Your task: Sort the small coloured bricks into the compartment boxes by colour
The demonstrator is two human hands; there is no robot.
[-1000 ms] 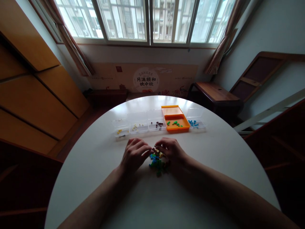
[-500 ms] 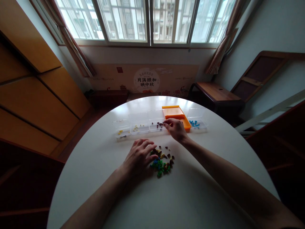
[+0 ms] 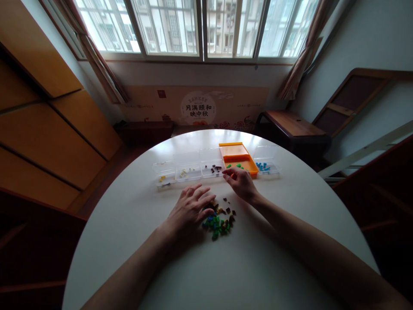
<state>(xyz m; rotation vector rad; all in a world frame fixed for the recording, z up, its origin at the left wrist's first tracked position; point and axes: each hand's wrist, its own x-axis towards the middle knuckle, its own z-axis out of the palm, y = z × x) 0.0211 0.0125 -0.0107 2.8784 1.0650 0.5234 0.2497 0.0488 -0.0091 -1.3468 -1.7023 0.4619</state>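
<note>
Table [image 3: 129, 241]: round, white, smooth top, window light glossing its far edge.

Loose toy bricks [image 3: 218, 224]: one small heap near the middle of the table, hard-edged little blocks in green, blue, yellow and dark brown; a few brown ones lie scattered at its far and right sides.

Left hand [image 3: 191, 206]: palm down, fingers spread and slightly bent, fingertips at the heap's left edge, partly covering it; no grip visible.

Right hand [image 3: 239, 183]: raised before the orange box, fingers curled, thumb and forefinger close together; whether a piece sits between them cannot be told.

Containers, in a row beyond the hands, left to right, lids folded back:
– clear plastic box [image 3: 169, 180], rectangular, a few yellow pieces;
– clear plastic case [image 3: 195, 175], wider, small cream pieces;
– clear plastic tray [image 3: 207, 175], dark brown blocks;
– orange box [image 3: 240, 159], opaque plastic, squared walls, green bricks, partly hidden by the right hand;
– clear end box [image 3: 275, 168], light blue bricks.
</note>
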